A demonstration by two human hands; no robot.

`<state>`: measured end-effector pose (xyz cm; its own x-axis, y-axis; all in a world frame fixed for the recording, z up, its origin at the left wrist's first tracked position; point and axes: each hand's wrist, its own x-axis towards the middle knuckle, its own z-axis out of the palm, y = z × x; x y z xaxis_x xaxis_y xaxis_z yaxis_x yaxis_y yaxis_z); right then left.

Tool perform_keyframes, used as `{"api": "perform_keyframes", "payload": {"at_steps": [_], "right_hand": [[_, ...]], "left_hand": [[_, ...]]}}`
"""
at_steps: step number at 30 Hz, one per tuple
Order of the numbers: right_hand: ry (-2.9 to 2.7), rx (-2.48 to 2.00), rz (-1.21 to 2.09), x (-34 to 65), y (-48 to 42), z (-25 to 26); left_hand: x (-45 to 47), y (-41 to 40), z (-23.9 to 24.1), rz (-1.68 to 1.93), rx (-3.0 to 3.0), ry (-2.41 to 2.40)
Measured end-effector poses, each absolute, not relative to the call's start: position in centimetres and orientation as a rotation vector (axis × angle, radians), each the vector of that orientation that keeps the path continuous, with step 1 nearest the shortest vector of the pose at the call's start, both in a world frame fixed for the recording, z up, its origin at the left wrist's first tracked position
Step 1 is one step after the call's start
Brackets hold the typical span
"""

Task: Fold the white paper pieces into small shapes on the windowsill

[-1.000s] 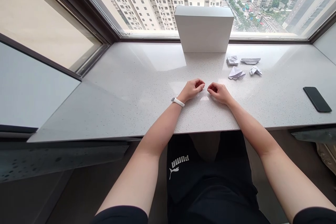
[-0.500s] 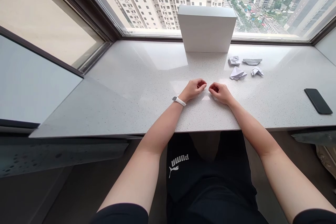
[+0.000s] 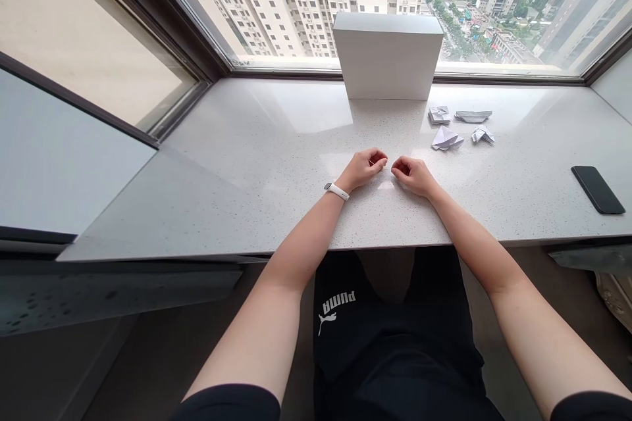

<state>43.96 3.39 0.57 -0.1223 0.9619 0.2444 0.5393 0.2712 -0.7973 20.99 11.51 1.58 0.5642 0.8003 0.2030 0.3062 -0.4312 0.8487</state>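
My left hand (image 3: 366, 167) rests on its side on the speckled white windowsill (image 3: 237, 191), fingers loosely curled and the thumb close to the fingertips. A white wristband with a dark face (image 3: 336, 191) circles that wrist. Facing it across a small gap, my right hand (image 3: 413, 175) lies curled in the same way. I see nothing in either hand. Beyond my right hand lie several folded white papers: a squarish one (image 3: 439, 115), a long boat-like one (image 3: 473, 116), a pointed one (image 3: 447, 139) and a small crumpled-looking one (image 3: 482, 135).
A white box (image 3: 388, 64) stands upright at the back against the window. A black phone (image 3: 598, 190) lies at the far right. The sill's front edge (image 3: 385, 248) runs just above my lap. Dark window frames (image 3: 197, 39) border the left side.
Both hands stay in place with the same curled fingers. Only a very slight shift of the whole view shows.
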Motion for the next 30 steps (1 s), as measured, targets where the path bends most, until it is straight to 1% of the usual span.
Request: {"api": "perform_keyframes", "payload": {"at_steps": [30], "right_hand": [[-1.714,-1.355,0.669,44.1,3.23,-0.27]], "left_hand": [[20.96,12.11,1.24,0.805,1.895,0.893]]}}
